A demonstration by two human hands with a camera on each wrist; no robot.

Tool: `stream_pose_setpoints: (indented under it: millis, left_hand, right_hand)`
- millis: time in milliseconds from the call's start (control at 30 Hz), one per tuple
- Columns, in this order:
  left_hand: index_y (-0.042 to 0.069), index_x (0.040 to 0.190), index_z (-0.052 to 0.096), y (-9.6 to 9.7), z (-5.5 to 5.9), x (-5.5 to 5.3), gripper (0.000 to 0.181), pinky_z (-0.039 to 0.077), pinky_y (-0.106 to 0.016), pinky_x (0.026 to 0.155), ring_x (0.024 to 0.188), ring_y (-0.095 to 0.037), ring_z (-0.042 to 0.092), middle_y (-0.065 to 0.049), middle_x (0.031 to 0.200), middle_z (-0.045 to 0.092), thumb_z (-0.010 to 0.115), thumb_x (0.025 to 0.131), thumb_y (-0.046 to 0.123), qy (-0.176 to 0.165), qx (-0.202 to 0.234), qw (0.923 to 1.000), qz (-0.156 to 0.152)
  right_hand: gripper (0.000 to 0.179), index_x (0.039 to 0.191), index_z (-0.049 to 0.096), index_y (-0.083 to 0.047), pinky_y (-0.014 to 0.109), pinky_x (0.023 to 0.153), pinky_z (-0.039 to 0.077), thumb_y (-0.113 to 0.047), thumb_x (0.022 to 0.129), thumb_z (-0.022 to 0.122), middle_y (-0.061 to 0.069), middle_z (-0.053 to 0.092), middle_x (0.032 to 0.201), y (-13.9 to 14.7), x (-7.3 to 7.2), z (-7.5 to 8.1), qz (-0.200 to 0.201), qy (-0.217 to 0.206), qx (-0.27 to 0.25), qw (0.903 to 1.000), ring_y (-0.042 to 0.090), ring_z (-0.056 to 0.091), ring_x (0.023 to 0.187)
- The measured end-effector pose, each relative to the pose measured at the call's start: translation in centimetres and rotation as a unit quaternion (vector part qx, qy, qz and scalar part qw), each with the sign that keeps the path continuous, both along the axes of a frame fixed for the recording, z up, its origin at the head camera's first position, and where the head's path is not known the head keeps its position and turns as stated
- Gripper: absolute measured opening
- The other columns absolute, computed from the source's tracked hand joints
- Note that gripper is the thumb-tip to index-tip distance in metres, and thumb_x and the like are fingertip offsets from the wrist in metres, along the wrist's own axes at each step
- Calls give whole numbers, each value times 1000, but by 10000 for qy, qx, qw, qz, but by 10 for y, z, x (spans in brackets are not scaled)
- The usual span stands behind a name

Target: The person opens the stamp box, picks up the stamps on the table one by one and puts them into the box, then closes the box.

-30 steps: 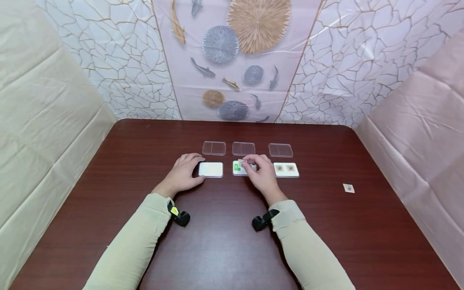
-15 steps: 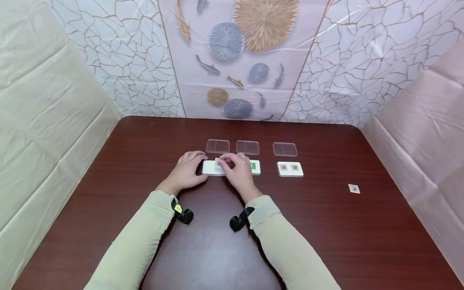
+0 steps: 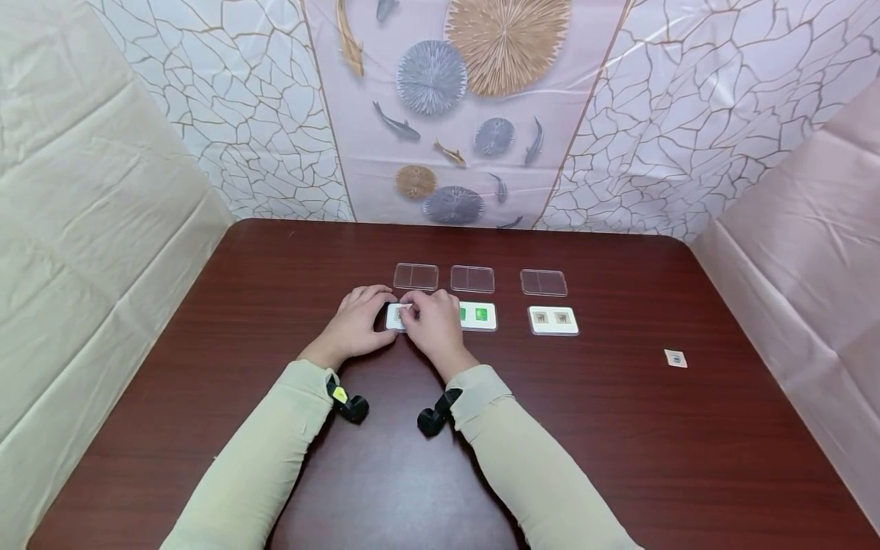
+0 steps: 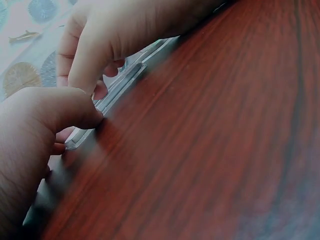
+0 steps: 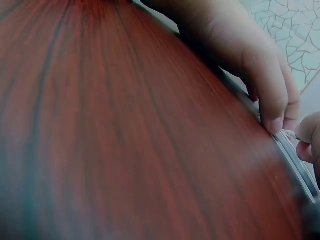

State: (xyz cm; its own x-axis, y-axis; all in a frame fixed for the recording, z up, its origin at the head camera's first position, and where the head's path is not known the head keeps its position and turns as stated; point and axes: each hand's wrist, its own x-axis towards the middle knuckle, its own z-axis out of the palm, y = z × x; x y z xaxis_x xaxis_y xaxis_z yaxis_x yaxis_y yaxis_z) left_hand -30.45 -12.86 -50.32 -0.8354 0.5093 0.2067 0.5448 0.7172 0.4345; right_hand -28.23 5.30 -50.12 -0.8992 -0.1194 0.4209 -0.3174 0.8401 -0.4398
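Note:
My left hand (image 3: 351,322) rests on the table and grips the left end of a flat clear case with a white insert (image 3: 392,316), thumb at its front edge and fingers behind. Above that case, my right hand (image 3: 435,325) pinches a small printed stamp-like square (image 3: 399,312), which its fingers partly cover. In the left wrist view, the case's edge (image 4: 119,92) shows between the left hand (image 4: 45,120) and the right hand (image 4: 105,45). Just right of it lies a second case (image 3: 486,325) with green squares, partly hidden. A third case (image 3: 554,331) holds two brownish printed squares.
Three clear lids stand in a row behind the cases: a left lid (image 3: 416,276), a middle lid (image 3: 472,279) and a right lid (image 3: 544,283). One loose printed square (image 3: 676,358) lies far right on the dark wooden table (image 3: 619,428).
My right hand has moved left with the small square, from above the middle case to the left case, and lowered. Green squares in the middle case are now uncovered. The left hand stays put.

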Motion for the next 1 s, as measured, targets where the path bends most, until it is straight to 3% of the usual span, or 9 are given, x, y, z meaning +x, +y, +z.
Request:
stream_pose_setpoints:
  millis: [233, 1000]
  left_hand:
    - [9, 134, 59, 0, -1, 0, 60, 26, -59, 113, 134, -34, 39, -9, 143, 50, 68, 81, 35, -43, -39, 10000, -30]
    - [9, 136, 59, -2, 2, 1, 61, 25, -57, 114, 136, -34, 38, -10, 145, 50, 69, 83, 37, -90, -104, 9999, 9]
  right_hand:
    - [11, 103, 72, -22, 43, 100, 38, -27, 93, 71, -11, 59, 67, -7, -2, 0, -69, -55, 326, 9994, 21, 54, 88]
    - [13, 105, 70, -24, 42, 97, 39, -32, 95, 71, -11, 65, 76, -10, -4, 0, -84, -43, 657, 9978, 19, 55, 92]
